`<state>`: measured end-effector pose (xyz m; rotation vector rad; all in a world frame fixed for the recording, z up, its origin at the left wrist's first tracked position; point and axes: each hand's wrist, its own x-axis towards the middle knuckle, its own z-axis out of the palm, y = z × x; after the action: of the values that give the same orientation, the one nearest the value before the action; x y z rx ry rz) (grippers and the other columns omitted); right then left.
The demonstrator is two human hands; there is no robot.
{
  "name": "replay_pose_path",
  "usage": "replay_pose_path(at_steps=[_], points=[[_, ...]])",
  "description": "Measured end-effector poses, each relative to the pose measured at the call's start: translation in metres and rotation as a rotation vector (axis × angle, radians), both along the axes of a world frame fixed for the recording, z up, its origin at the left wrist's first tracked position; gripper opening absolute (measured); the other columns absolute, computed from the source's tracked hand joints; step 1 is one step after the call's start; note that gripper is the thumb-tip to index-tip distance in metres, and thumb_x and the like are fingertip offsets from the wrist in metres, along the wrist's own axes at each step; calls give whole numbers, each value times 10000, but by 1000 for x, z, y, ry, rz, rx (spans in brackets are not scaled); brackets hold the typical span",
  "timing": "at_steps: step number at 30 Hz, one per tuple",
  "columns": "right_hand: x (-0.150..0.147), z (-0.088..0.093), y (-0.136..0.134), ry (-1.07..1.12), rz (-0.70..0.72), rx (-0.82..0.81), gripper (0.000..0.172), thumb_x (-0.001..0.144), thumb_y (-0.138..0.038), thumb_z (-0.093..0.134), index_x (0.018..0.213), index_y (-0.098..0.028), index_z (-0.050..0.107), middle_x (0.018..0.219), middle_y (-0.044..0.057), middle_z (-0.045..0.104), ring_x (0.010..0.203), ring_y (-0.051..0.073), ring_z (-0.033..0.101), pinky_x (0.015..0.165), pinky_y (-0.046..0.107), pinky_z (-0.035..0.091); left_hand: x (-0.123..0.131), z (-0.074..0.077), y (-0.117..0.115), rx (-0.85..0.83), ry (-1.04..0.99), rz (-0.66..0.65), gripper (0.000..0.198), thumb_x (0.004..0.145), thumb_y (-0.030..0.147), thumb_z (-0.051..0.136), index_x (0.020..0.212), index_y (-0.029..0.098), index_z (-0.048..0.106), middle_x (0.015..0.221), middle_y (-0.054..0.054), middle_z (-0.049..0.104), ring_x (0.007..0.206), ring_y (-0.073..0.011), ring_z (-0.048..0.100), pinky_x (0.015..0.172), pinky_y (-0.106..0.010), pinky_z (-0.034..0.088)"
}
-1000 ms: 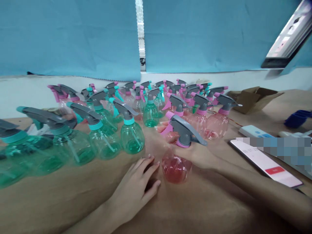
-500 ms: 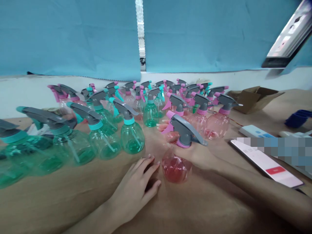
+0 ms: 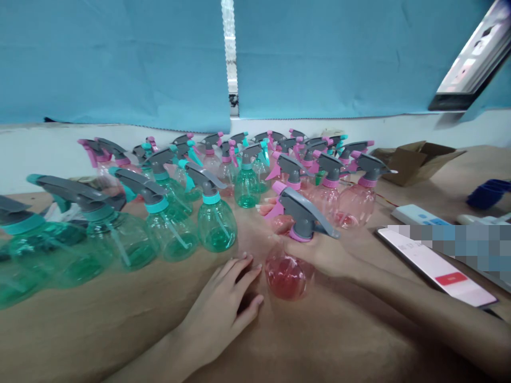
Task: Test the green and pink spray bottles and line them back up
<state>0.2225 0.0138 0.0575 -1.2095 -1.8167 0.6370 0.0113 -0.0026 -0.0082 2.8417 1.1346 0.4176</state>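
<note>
My right hand (image 3: 319, 250) is wrapped round the neck of a pink spray bottle (image 3: 286, 274) with a grey trigger head (image 3: 303, 215), which stands on the brown table (image 3: 120, 319). My left hand (image 3: 225, 306) lies flat on the table just left of that bottle, fingers spread, holding nothing. A green spray bottle (image 3: 215, 221) stands a little beyond the left hand.
Several green spray bottles (image 3: 120, 234) crowd the left, several pink ones (image 3: 351, 197) the middle back. A phone (image 3: 435, 266) lies at the right, with a white remote (image 3: 415, 215), a blue object (image 3: 487, 192) and a cardboard box (image 3: 415, 159) behind. A blue curtain (image 3: 120, 58) hangs behind.
</note>
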Motion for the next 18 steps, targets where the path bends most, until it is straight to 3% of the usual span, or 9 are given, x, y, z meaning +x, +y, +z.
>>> replay_pose_path(at_steps=[13, 18], points=[[0, 5, -3, 2, 1, -60, 163, 717, -366, 472, 687, -239, 570, 650, 20, 570, 655, 198, 577, 651, 368, 528, 0, -1, -1, 4, -7, 2, 398, 919, 317, 487, 1293, 179, 488, 1355, -105, 471, 1256, -269, 405, 1010, -455, 374], [2, 6, -2, 87, 61, -108, 86, 713, -309, 521, 722, -247, 580, 693, -2, 590, 689, 181, 592, 684, 345, 540, 0, -2, 0, 0, -9, 3, 400, 919, 310, 489, 1298, 181, 483, 1353, -102, 470, 1258, -270, 401, 1013, -460, 369]])
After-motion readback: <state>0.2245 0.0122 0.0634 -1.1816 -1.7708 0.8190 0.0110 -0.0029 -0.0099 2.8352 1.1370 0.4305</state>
